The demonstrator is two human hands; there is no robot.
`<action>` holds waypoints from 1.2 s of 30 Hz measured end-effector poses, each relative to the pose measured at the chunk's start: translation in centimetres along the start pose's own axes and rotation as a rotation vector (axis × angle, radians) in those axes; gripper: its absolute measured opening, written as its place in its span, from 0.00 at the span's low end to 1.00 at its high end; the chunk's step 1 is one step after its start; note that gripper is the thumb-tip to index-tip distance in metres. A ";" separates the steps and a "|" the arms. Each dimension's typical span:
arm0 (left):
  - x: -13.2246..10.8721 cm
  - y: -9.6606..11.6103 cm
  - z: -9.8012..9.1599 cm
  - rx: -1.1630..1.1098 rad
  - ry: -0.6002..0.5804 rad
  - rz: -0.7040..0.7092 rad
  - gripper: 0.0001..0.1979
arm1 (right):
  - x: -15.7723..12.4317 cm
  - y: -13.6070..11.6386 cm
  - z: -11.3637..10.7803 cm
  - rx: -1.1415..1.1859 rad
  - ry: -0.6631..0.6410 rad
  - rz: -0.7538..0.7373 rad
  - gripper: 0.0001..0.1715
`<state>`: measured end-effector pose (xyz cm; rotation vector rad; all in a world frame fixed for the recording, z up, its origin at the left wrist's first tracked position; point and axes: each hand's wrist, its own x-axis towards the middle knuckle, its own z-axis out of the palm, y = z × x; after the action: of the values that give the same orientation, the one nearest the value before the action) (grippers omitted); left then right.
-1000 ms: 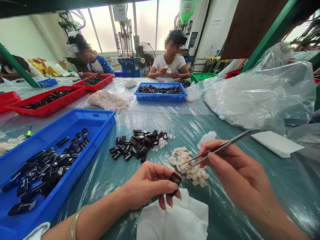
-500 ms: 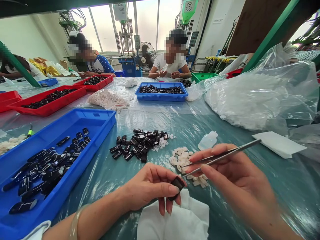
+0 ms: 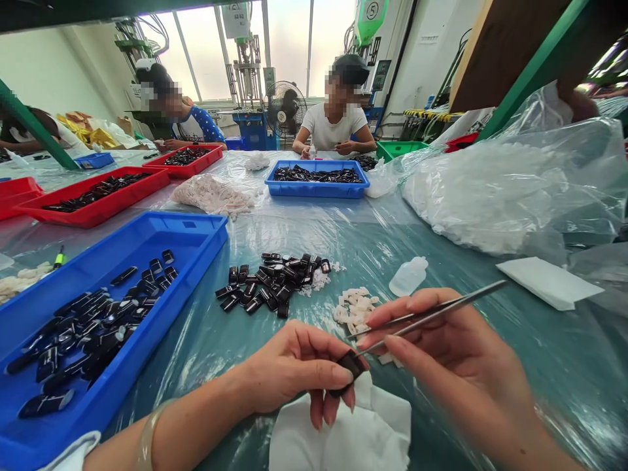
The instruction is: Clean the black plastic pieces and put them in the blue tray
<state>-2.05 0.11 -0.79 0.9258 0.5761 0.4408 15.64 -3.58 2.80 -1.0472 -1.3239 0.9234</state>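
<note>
Between thumb and fingers, my left hand (image 3: 314, 369) grips a small black plastic part (image 3: 349, 371) above a white cloth (image 3: 338, 432). My right hand (image 3: 456, 360) is closed on metal tweezers (image 3: 441, 310), whose tips are at the black part's upper edge. Whether the tips hold anything is too small to tell. Beyond the hands is a pile of small cream pieces (image 3: 354, 307), partly hidden by my right hand. A heap of similar black parts (image 3: 275, 281) lies farther back, with white bits (image 3: 316, 282) beside it.
A blue tray (image 3: 196, 261) of black parts stands at left. A translucent bottle (image 3: 408, 276) and folded white paper (image 3: 549, 282) lie at right, near a large plastic bag (image 3: 510, 190). Across the table are another blue tray (image 3: 316, 190), red trays (image 3: 93, 216) and co-workers (image 3: 336, 124).
My right hand has moved left and slightly closer, bringing the tweezer tips to the black part. The left hand barely moved. The co-worker opposite lowered a hand towards the table.
</note>
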 end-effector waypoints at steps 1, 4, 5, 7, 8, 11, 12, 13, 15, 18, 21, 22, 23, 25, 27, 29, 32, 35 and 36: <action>0.0 0.0 0.0 0.003 -0.004 -0.002 0.15 | 0.0 0.0 0.0 -0.004 -0.004 -0.004 0.08; 0.0 0.0 -0.1 -0.002 -0.017 -0.001 0.15 | -0.2 0.2 0.1 0.000 -0.007 0.000 0.08; 0.0 0.0 -0.2 -0.003 -0.020 -0.001 0.14 | -0.3 0.3 0.1 0.007 -0.011 -0.002 0.09; 0.0 0.1 -0.1 -0.002 -0.023 -0.007 0.12 | -0.5 0.6 0.1 0.015 -0.031 -0.026 0.10; 0.0 0.2 -0.1 0.001 -0.025 -0.014 0.11 | -0.5 0.8 0.0 0.014 -0.048 -0.047 0.11; -0.1 0.4 0.0 0.003 -0.029 -0.024 0.11 | -0.7 1.5 -0.3 -0.023 -0.116 -0.138 0.15; -0.1 0.5 0.0 -0.003 -0.029 -0.022 0.11 | -0.8 1.7 -0.4 -0.051 -0.134 -0.168 0.16; -0.1 0.6 0.1 -0.009 -0.027 -0.018 0.11 | -0.9 1.9 -0.6 -0.084 -0.151 -0.195 0.18; -0.1 0.6 0.1 -0.022 -0.020 -0.012 0.11 | -1.0 2.1 -0.8 -0.141 -0.172 -0.251 0.22; 0.0 0.6 0.1 -0.033 -0.018 -0.011 0.12 | -1.1 2.3 -0.9 -0.170 -0.185 -0.308 0.25; 0.0 0.6 0.2 -0.039 -0.016 -0.007 0.12 | -1.2 2.3 -0.8 -0.118 -0.180 -0.299 0.24; 0.0 0.6 0.2 -0.040 -0.013 -0.007 0.12 | -1.1 2.2 -0.7 -0.089 -0.178 -0.292 0.23; 0.1 0.5 0.2 -0.041 -0.012 -0.009 0.12 | -1.1 2.2 -0.6 -0.059 -0.174 -0.288 0.22; 0.1 0.5 0.2 -0.044 -0.017 -0.009 0.12 | -1.0 2.1 -0.4 0.005 -0.150 -0.272 0.19; 0.2 0.3 0.1 -0.054 -0.031 0.002 0.12 | -0.8 1.8 -0.2 0.073 -0.102 -0.226 0.16; 0.2 0.2 0.1 -0.073 -0.033 0.018 0.11 | -0.4 1.4 -0.2 0.123 -0.051 -0.174 0.14; 0.3 0.2 0.0 -0.082 -0.015 0.036 0.10 | 0.4 0.7 -0.5 0.129 0.034 -0.138 0.12; 0.2 0.5 0.0 -0.059 0.009 0.059 0.12 | 1.0 0.4 -0.7 0.057 0.120 -0.110 0.09; 0.2 0.6 0.0 -0.058 0.018 0.075 0.12 | 1.0 0.3 -0.7 0.036 0.123 -0.088 0.08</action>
<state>-1.98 0.54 -0.28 0.8905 0.5439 0.5313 16.38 -2.52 2.80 -0.9946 -1.2365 0.8016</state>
